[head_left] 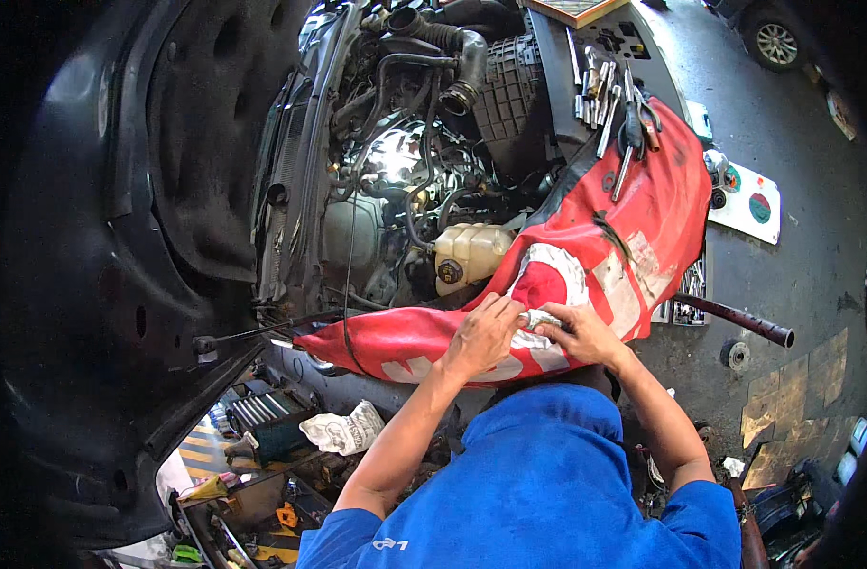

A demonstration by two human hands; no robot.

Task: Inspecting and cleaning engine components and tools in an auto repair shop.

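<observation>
A red fender cover [666,161] with worn white print drapes over the car's front edge, below and right of the engine bay. My left hand [488,334] and my right hand [587,336] meet low on this cover, fingers bent and pinched inward. Between their fingertips shows a small white crumpled piece [536,321], cloth-like in look; the fingers partly hide it. Just beyond the hands, a rough white ring [571,266] surrounds a red patch. The cream coolant tank [471,254] sits ahead of my left hand.
Sockets and ratchets [599,100] lie at the cover's far end, near pliers [633,128]. A dark pipe [737,319] juts out at right. The raised hood [83,284] fills the left. A white bag [343,429] and a tool cart [253,512] stand lower left.
</observation>
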